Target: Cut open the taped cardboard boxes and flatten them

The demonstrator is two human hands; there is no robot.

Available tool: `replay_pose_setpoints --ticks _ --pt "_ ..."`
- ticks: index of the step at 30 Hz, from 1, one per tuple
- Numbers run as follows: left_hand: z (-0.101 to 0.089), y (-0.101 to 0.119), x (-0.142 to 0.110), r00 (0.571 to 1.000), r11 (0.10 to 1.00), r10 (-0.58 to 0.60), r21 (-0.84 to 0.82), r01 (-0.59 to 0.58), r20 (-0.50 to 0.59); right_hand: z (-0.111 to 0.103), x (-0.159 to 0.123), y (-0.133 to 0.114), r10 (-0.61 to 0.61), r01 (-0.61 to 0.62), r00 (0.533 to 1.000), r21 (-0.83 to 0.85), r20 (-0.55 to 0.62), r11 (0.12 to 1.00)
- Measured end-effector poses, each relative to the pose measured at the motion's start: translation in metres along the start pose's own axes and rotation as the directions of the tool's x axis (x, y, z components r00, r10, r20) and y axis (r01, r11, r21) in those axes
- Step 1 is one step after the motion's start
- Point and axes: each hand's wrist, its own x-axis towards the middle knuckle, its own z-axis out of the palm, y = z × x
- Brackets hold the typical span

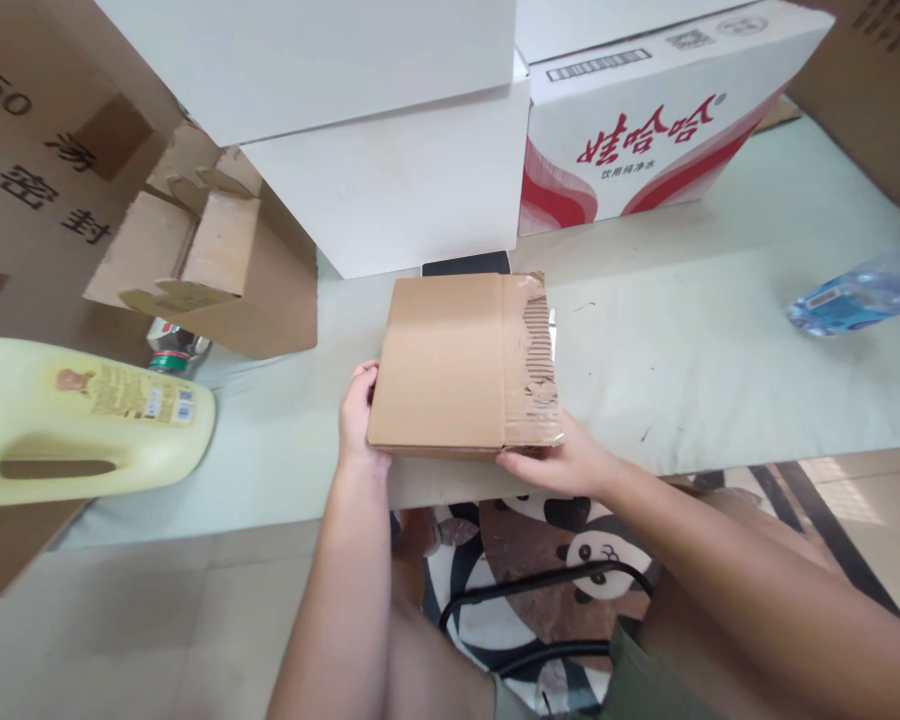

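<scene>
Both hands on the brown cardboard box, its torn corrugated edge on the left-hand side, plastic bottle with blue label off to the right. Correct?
One error: the torn corrugated edge is on the right-hand side of the brown cardboard box, as the head view shows. Both hands are on it, and the plastic bottle with blue label is off to the right.

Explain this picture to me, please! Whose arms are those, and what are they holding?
There's no machine here, just one person's bare hands. The single picture comes from a camera worn on that person's head, looking forward and down. The left hand and right hand hold a brown cardboard box, one at each side. Its right end is torn, so you can see ridges. Beneath is a pale green surface. White boxes stand behind, a yellow jug is at the left, and a clear bottle is at the right.
</scene>
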Motion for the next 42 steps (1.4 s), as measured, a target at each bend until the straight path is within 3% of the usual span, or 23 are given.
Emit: replay_pose_setpoints --ticks 25,42 --pt "-0.0022 -0.0014 0.0018 0.999 0.998 0.047 0.03 -0.046 -0.02 0.0006 -0.0009 0.0006 0.022 -0.022 1.0 0.026 -0.007 0.999" --pt "-0.0025 -0.0022 0.0028 0.999 1.0 -0.001 -0.005 0.0 -0.039 0.0013 -0.0001 0.0006 0.055 -0.055 0.998 0.045 0.006 0.997"
